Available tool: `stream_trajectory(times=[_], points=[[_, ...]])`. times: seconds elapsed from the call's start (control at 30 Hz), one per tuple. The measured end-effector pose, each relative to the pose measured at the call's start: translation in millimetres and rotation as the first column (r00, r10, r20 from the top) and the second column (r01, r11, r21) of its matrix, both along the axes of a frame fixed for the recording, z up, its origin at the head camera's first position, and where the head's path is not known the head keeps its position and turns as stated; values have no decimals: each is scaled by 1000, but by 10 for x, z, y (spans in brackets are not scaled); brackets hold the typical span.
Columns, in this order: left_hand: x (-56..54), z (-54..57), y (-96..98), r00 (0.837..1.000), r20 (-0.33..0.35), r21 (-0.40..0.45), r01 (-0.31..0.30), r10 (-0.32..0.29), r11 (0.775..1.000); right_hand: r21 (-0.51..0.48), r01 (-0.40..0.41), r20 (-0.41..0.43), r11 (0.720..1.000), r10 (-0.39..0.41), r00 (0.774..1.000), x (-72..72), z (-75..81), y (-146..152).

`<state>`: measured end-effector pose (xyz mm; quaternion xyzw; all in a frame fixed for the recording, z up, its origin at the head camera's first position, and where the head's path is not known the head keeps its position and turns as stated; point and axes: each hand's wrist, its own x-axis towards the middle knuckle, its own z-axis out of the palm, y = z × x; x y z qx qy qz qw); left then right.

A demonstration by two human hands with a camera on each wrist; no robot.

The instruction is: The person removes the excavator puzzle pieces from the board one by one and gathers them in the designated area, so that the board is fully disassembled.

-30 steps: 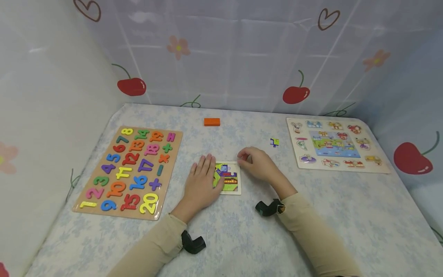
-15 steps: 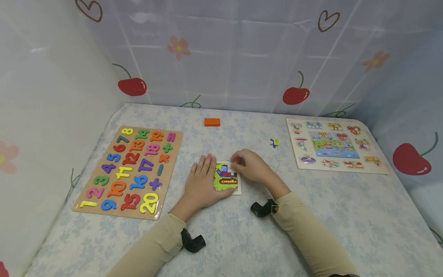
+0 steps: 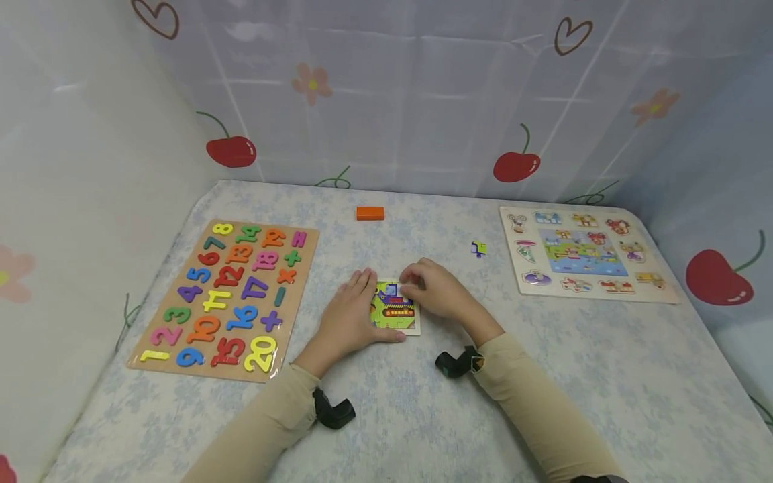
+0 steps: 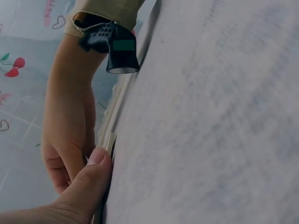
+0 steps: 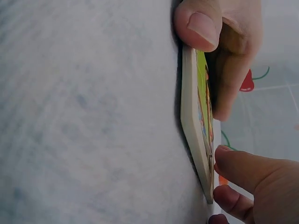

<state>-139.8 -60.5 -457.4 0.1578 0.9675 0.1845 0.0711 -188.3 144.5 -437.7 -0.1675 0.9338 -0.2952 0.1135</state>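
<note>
A small jigsaw puzzle board (image 3: 397, 314) with a bulldozer picture lies on the table between both hands. My left hand (image 3: 345, 315) holds its left side, with the thumb along the near edge, which the right wrist view shows pressing on the board's rim (image 5: 189, 88). At the far right corner my right hand (image 3: 441, 292) has thumb and forefinger close together on a puzzle piece (image 5: 210, 161), mostly hidden by the fingers. A loose green and purple puzzle piece (image 3: 479, 249) lies farther back to the right.
A number board (image 3: 223, 302) with coloured digits and signs lies at left. An orange block (image 3: 370, 213) sits near the back edge. At the right is a larger picture puzzle (image 3: 588, 255). A printed curtain (image 3: 392, 100) hangs behind the table.
My right hand has moved left onto the board's far right corner. My left hand has gone from lying flat over the board to holding its edge, thumb now at the near side.
</note>
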Motion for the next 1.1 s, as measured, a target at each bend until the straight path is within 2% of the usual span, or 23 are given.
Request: stream_trajectory(times=[0.13, 0.33, 0.57, 0.87, 1.1], points=[[-49, 11, 9, 1000, 12, 40, 9, -9, 999, 2, -1, -7, 1000, 2, 1000, -31, 8, -9], [-88, -32, 2, 1000, 2, 68, 17, -17, 998, 10, -2, -9, 1000, 2, 1000, -67, 20, -30], [-91, -75, -18, 999, -35, 33, 16, -15, 999, -2, -12, -1, 1000, 12, 1000, -104, 5, -67], [-80, -131, -10, 997, -78, 6, 18, -17, 1000, 1, 27, 0, 1000, -27, 1000, -90, 0, -49], [-75, -150, 4, 995, -98, 34, -10, 14, 999, 3, 20, -20, 1000, -20, 1000, -97, 0, -66]])
